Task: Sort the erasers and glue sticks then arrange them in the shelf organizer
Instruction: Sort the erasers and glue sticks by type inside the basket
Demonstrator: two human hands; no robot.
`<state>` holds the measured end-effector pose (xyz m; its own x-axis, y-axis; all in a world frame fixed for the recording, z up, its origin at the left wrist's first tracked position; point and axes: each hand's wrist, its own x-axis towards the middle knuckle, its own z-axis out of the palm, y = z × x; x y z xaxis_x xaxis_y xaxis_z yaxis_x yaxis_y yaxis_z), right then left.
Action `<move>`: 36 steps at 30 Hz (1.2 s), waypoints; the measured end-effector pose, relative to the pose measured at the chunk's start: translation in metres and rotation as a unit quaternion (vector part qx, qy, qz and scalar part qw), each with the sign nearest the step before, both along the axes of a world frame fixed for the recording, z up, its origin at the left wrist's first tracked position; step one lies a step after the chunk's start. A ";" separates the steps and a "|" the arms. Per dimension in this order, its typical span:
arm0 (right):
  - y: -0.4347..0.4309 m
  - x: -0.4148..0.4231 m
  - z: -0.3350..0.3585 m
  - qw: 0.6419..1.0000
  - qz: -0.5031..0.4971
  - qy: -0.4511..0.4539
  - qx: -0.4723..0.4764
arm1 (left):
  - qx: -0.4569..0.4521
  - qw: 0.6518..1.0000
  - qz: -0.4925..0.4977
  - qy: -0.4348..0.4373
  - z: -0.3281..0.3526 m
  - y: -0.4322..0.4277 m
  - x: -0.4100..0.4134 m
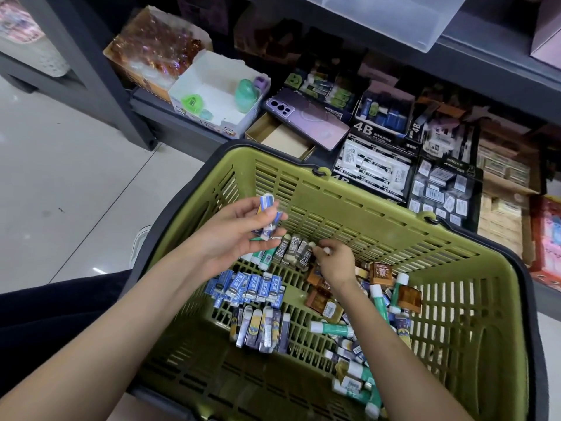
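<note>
Head view | left grip [239, 232] is holding a few blue erasers [267, 208] above the basket [364, 189] | right grip [334, 262] is pinching a pale piece [327, 251] beside the 2B erasers [296, 252] in it | erasers are looking light, firm, slick-sleeved; pinching their long sides seems best

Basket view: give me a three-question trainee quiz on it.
1. True or false: the left hand holds erasers.
2. The right hand pinches at the: A) glue sticks B) 2B erasers C) phone.
3. Fill in: the basket is ____ in colour.
Key: 1 true; 2 B; 3 green.
</note>
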<state>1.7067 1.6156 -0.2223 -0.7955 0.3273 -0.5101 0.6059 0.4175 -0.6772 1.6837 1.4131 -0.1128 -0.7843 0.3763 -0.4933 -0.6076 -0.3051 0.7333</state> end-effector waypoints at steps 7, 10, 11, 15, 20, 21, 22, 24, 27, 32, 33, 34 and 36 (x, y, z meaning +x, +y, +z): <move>0.011 0.014 0.021 0.955 -0.157 -0.015 -0.251 | -0.003 1.000 0.007 -0.006 0.002 0.001 0.001; 0.017 0.024 0.032 0.927 -0.163 -0.042 -0.334 | -0.010 1.000 0.008 -0.007 0.006 0.000 0.003; 0.018 0.027 0.035 0.934 -0.142 -0.050 -0.324 | -0.013 1.000 0.008 -0.007 0.008 0.000 0.005; 0.009 0.044 0.037 0.975 0.000 -0.046 -0.216 | -0.033 0.999 0.011 -0.008 0.014 -0.013 0.016; -0.008 0.055 0.031 0.974 0.182 -0.058 -0.122 | -0.049 0.998 0.024 -0.014 0.019 -0.037 0.035; -0.009 0.057 0.031 0.967 0.217 -0.074 -0.110 | -0.050 0.998 0.022 -0.014 0.020 -0.040 0.038; -0.008 0.059 0.030 0.960 0.245 -0.090 -0.101 | -0.052 0.998 0.022 -0.016 0.021 -0.042 0.040; -0.008 0.064 0.031 0.950 0.274 -0.112 -0.101 | -0.054 0.998 0.026 -0.021 0.022 -0.042 0.043; -0.014 0.072 0.029 0.948 0.275 -0.114 -0.113 | -0.051 0.998 0.024 -0.027 0.022 -0.035 0.045; -0.022 0.077 0.019 0.948 0.298 -0.085 -0.066 | -0.051 0.998 0.014 -0.044 0.018 -0.023 0.048; -0.023 0.079 0.017 0.947 0.308 -0.077 -0.054 | -0.052 0.997 0.014 -0.049 0.017 -0.021 0.049; -0.024 0.082 0.015 0.946 0.313 -0.068 -0.045 | -0.054 0.997 0.013 -0.054 0.016 -0.020 0.050; -0.025 0.086 0.013 0.946 0.319 -0.051 -0.029 | -0.060 0.996 0.007 -0.060 0.014 -0.019 0.051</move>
<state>1.7924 1.5904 -0.2093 -0.7674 -0.2333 -0.5972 0.3068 0.6844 -0.6615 1.7349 1.3945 -0.0987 -0.7216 0.2990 -0.6244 -0.6895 -0.2286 0.6873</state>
